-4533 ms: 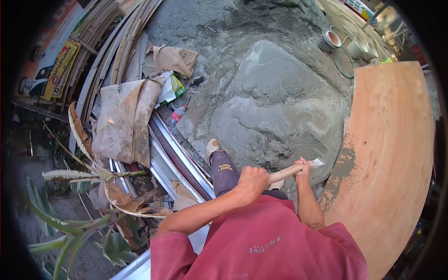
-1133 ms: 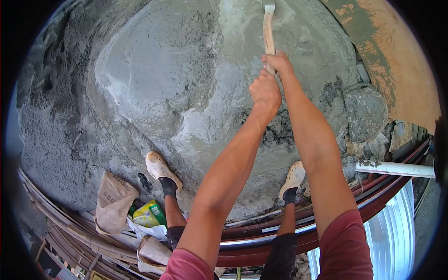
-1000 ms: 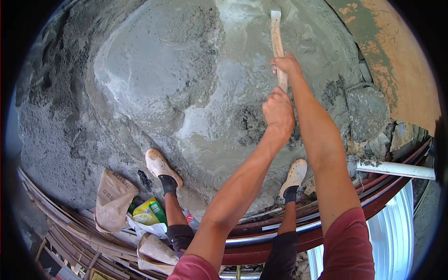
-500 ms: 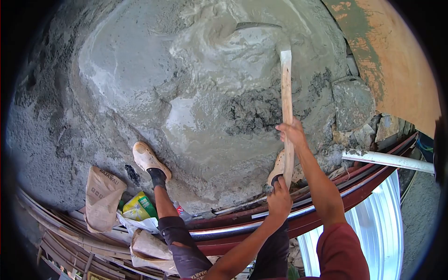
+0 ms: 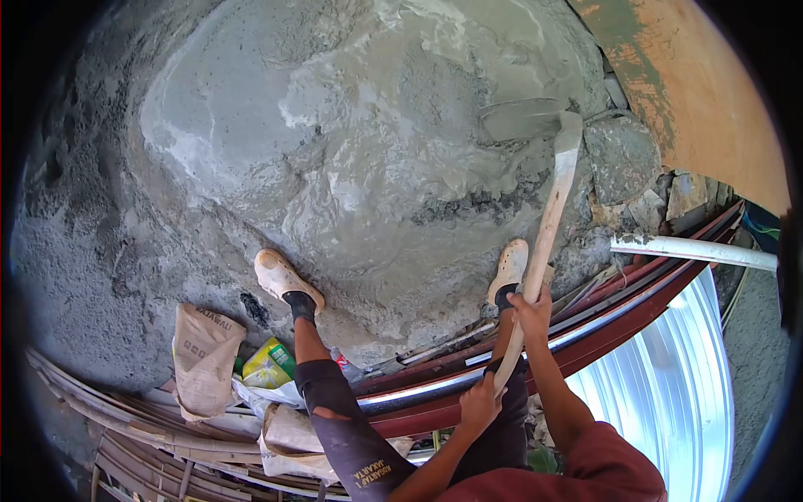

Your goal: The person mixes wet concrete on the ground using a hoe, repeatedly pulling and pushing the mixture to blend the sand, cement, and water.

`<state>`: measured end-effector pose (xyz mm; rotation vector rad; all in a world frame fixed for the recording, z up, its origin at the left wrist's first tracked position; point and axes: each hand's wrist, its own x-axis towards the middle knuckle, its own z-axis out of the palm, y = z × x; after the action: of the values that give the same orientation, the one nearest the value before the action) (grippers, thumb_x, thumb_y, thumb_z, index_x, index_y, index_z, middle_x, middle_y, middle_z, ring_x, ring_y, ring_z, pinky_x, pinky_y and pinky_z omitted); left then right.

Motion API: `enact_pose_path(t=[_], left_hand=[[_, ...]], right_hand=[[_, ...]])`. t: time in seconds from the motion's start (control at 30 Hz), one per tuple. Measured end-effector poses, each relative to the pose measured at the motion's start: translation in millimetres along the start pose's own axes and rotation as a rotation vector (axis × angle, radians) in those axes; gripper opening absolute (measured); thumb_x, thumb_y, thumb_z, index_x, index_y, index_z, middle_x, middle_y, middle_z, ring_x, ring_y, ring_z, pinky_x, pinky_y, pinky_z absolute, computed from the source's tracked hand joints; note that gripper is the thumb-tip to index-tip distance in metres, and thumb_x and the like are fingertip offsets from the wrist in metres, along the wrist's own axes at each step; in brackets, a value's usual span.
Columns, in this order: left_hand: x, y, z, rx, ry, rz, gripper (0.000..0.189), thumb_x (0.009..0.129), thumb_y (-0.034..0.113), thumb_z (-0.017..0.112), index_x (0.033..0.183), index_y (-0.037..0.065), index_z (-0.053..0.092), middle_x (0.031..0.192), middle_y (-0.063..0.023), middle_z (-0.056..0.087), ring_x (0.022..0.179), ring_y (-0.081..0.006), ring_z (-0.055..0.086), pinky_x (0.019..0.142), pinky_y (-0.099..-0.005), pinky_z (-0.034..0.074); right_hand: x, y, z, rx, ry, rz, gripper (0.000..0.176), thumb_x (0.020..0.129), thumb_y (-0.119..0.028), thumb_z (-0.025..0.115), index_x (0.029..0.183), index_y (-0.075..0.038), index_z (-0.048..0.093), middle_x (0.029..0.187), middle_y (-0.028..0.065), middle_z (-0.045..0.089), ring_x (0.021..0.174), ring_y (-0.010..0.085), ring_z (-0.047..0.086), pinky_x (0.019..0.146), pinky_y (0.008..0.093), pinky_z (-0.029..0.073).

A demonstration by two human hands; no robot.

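Note:
A hoe with a pale wooden handle (image 5: 548, 222) slants across the right side of the head view. Its blade (image 5: 520, 120), coated in grey mix, lies in the wet cement (image 5: 360, 151) at the upper right. My right hand (image 5: 533, 316) is wrapped round the lower part of the handle. Near the butt end my left hand (image 5: 480, 403) is closed on the same handle. Between my feet and the blade the wet mix is churned, with a rough, dark, gritty patch (image 5: 477, 205) close to the hoe.
My feet stand at the cement's near edge in beige clogs (image 5: 283, 276). An orange-brown board (image 5: 694, 92) and a stone slab (image 5: 621, 159) border it on the right. A white pipe (image 5: 694, 250), red metal beams (image 5: 585, 351), corrugated sheets (image 5: 669, 368) and a paper sack (image 5: 206, 360) lie around.
The hoe's blade has moved right and nearer to me through the mix. Both hands have come back toward my body, and the handle now tilts more. The dark patch looks smaller.

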<state>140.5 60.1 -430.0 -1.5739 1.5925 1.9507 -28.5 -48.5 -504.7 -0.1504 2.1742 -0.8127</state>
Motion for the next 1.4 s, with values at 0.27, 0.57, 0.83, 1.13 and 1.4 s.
enact_pose_path(t=[0.27,0.57,0.83,1.13,1.4], left_hand=[[149.1,32.9,-174.9,-0.016,0.124,0.133,0.029,0.081,0.026,0.072,0.096,0.004,0.062,0.083,-0.0234,0.068,0.081,-0.0437,0.066,0.074,-0.0505,0.053],[77.4,-71.9,-254.7,0.249,0.112,0.072,0.025,0.079,0.019,0.071,0.095,0.006,0.058,0.084,-0.0211,0.068,0.080,-0.0430,0.066,0.072,-0.0520,0.052],[-28.1,-90.6,-295.6,0.318,0.165,-0.015,0.020,0.074,0.008,0.069,0.088,0.005,0.056,0.082,-0.0186,0.067,0.076,-0.0412,0.065,0.066,-0.0502,0.052],[-122.8,-176.9,-332.4,0.544,0.255,-0.221,0.011,0.071,0.007,0.068,0.077,0.007,0.059,0.073,-0.0168,0.065,0.071,-0.0401,0.063,0.063,-0.0503,0.049],[-39.9,-153.1,-268.9,0.416,0.161,0.121,0.039,0.063,0.006,0.070,0.100,0.008,0.058,0.078,-0.0187,0.066,0.075,-0.0396,0.064,0.074,-0.0478,0.051]], right_hand=[[166.7,-86.6,99.5,0.237,0.061,0.097,0.026,0.081,-0.010,0.073,0.094,0.001,0.054,0.071,0.0072,0.056,0.054,0.0172,0.055,0.046,0.0323,0.049],[102.3,-27.4,183.1,0.342,0.048,0.297,0.010,0.076,-0.001,0.066,0.077,0.000,0.055,0.064,0.0065,0.050,0.047,0.0183,0.049,0.042,0.0333,0.045],[-13.8,-12.5,228.1,0.481,-0.023,0.412,0.013,0.076,0.000,0.063,0.081,-0.001,0.051,0.066,0.0065,0.048,0.049,0.0170,0.048,0.042,0.0328,0.044],[-140.4,30.4,286.9,0.696,-0.200,0.763,0.019,0.077,-0.003,0.069,0.082,-0.007,0.051,0.069,0.0033,0.048,0.053,0.0168,0.049,0.050,0.0328,0.044],[-70.3,-12.2,172.4,0.719,-0.066,0.555,0.014,0.077,-0.003,0.067,0.077,-0.003,0.053,0.067,0.0045,0.049,0.052,0.0175,0.050,0.048,0.0343,0.045]])
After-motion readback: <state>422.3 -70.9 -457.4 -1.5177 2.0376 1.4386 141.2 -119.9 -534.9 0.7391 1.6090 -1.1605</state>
